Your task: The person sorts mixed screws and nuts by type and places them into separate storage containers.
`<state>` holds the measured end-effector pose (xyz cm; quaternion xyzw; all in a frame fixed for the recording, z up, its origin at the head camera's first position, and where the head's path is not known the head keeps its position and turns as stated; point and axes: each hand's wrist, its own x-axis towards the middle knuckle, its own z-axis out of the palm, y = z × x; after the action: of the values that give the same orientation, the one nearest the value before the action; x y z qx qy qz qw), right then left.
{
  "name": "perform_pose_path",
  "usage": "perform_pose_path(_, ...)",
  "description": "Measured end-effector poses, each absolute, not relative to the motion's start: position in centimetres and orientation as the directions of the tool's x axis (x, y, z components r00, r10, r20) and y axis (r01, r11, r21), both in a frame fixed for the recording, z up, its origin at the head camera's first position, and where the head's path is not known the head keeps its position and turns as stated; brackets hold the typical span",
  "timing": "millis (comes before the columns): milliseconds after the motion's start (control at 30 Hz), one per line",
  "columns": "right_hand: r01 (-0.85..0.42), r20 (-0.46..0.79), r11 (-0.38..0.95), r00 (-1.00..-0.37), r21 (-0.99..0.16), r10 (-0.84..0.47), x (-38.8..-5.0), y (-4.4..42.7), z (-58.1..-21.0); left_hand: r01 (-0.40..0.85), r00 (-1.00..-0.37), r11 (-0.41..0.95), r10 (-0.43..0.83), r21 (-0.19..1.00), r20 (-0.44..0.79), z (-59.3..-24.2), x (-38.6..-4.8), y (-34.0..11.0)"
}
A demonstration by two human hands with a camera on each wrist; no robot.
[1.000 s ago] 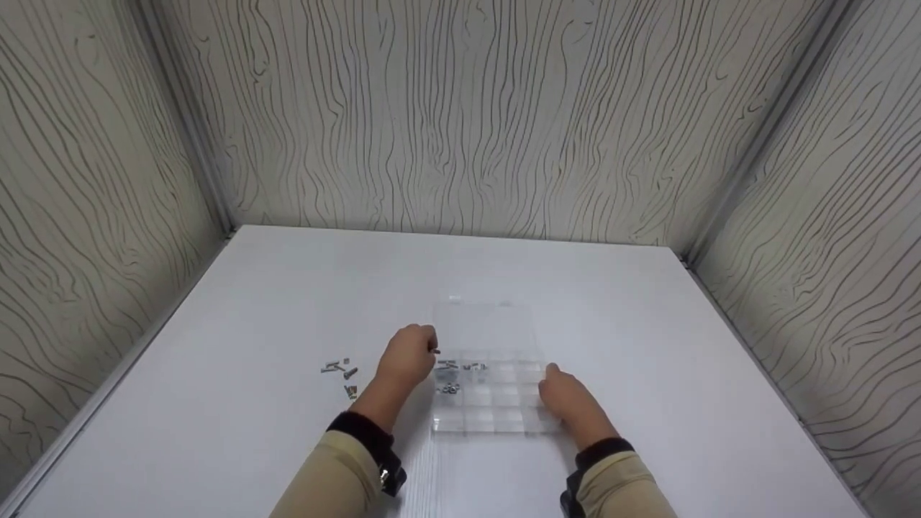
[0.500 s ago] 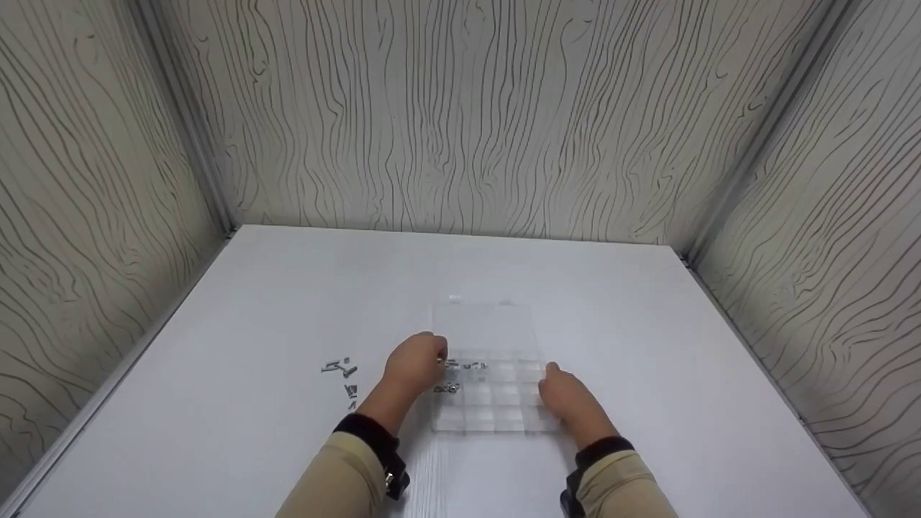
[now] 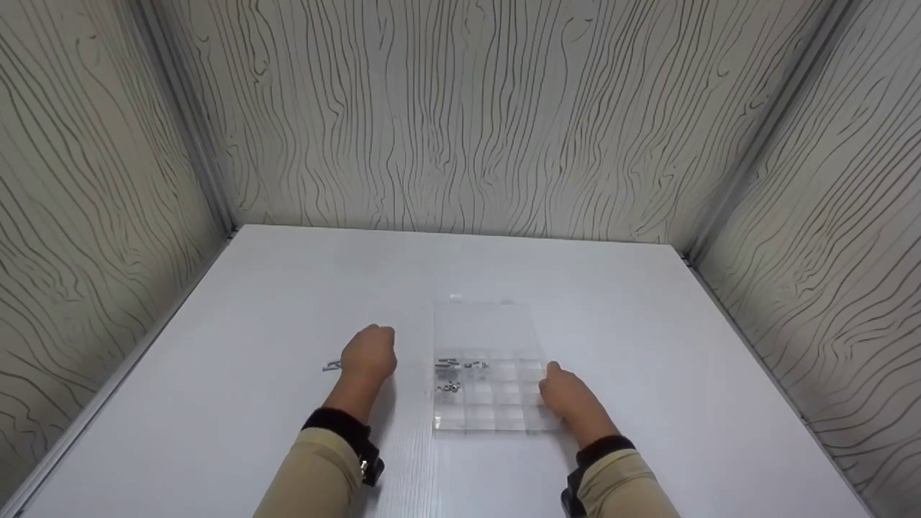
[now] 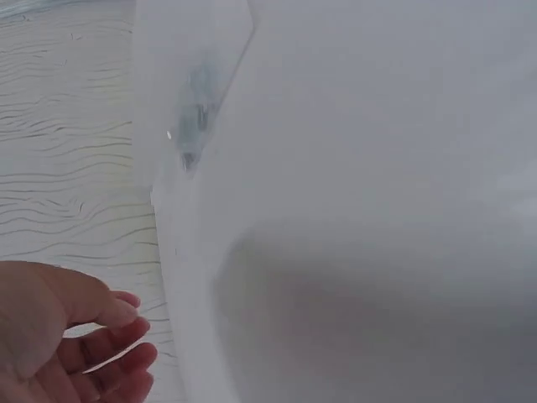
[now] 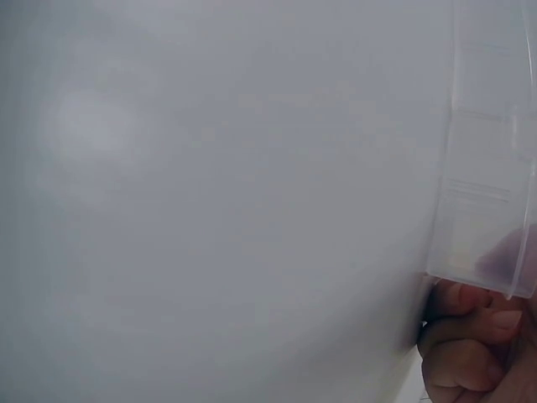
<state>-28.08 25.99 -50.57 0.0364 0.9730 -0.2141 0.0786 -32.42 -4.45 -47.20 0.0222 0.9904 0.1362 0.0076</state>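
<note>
A clear plastic compartment box [image 3: 507, 414] lies on the table, its transparent lid [image 3: 482, 324] folded back flat. Small screws [image 3: 447, 363] sit in the back left compartment, and small metal pieces [image 3: 476, 366] lie in the one beside it. Nuts [image 3: 450, 387] fill part of a compartment nearer me. My right hand [image 3: 572, 399] grips the box's right side; in the right wrist view the thumb shows through the plastic. Left of the box, my left hand [image 3: 369, 354] hovers with loosely curved fingers [image 4: 109, 344], nothing visible between them. Loose screws [image 3: 332, 365] lie beside it.
The white table [image 3: 237, 417] stretches around the box on all sides. Wood-grain panels [image 3: 460, 122] enclose it at the back and both sides. My left hand and forearm block part of the area where loose hardware lay.
My left hand dipped to the box's back left compartment with a small screw, let it go, and has swung left over the loose hardware. The right hand keeps its place.
</note>
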Motion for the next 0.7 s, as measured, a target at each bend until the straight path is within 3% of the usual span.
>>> perform_pose_path(233,0.131,-0.198,0.904,-0.979,-0.407,0.053,-28.2,25.9,-50.5,-0.083,-0.991,0.962,-0.053,0.26,-0.121,-47.6,-32.4,-6.5)
perform_pose_path(700,0.122,-0.196,0.903,-0.98,-0.412,0.043,-28.2,26.1,-50.7,-0.063,-0.985,0.969,-0.022,0.239,-0.173,-49.4,-33.1,-6.9)
